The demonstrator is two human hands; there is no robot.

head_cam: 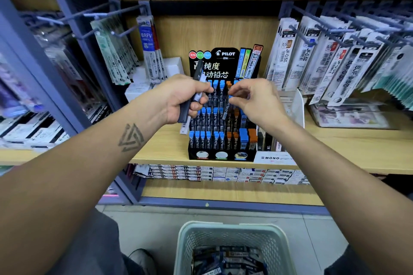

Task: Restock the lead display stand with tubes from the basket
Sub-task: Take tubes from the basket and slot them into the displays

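The left hand (178,98) grips several dark tubes (194,96) before the stand (221,156) on the shelf (335,147). The right hand (252,100) pinches one blue-capped tube (226,109) over the stand. More tubes lie in the basket (185,250) below.

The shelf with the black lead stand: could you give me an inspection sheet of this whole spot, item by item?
Surface: wooden shelf, holding the stand.
Job's things: black display stand, rows of blue-capped and orange-capped tubes; pale basket on the floor below, tubes inside.
Clutter: white boxes behind the stand on its left; small packs stacked on the lower shelf.
Grippers: left hand grips a bundle of dark tubes; right hand pinches a blue-capped tube over the stand's middle rows.
Cables: nothing seen.
Surroundings: refill packets hanging on pegs either side.
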